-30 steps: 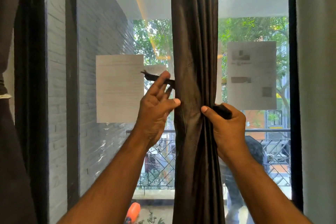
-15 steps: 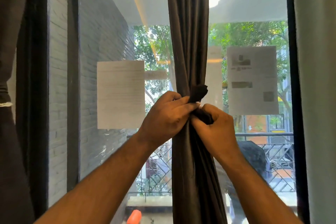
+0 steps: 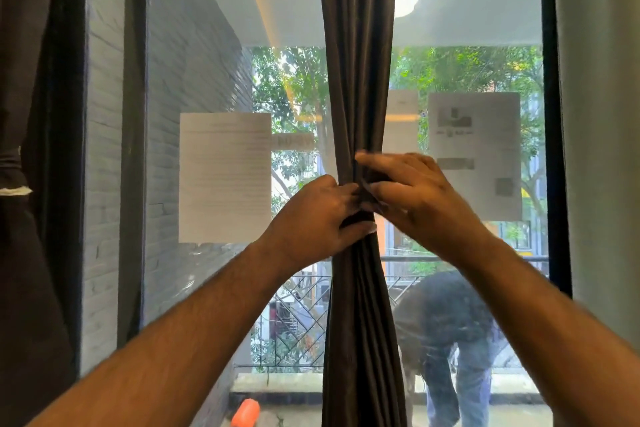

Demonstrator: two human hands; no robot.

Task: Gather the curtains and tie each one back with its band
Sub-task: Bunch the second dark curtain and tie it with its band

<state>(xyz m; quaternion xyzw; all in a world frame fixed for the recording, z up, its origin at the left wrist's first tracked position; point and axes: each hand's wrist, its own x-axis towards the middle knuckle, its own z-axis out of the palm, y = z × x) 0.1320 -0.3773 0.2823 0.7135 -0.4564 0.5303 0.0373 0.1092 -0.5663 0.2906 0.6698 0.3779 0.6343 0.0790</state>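
Note:
A dark curtain (image 3: 358, 55) hangs gathered into a narrow bundle down the middle of the window. At its waist my left hand (image 3: 318, 218) grips the bundle from the left, fingers curled round it. My right hand (image 3: 415, 191) comes in from the right, slightly blurred. Its forefinger lies across the front of the curtain and its thumb sits below. Between them it pinches the dark band (image 3: 372, 180), which is mostly hidden by both hands. At the far left hangs another dark curtain (image 3: 24, 288), cinched by its band (image 3: 12, 180).
Sheets of paper (image 3: 225, 177) are stuck on the window glass (image 3: 194, 45), which has a black frame (image 3: 550, 114). A pale wall or drape (image 3: 599, 149) stands at the right. Outside, a person (image 3: 453, 329) bends over and an orange object (image 3: 246, 412) lies low down.
The hands brought the two band ends from either side to the curtain's front and pinched the bundle narrow. My right hand has now risen over the left, fingers spread across the band.

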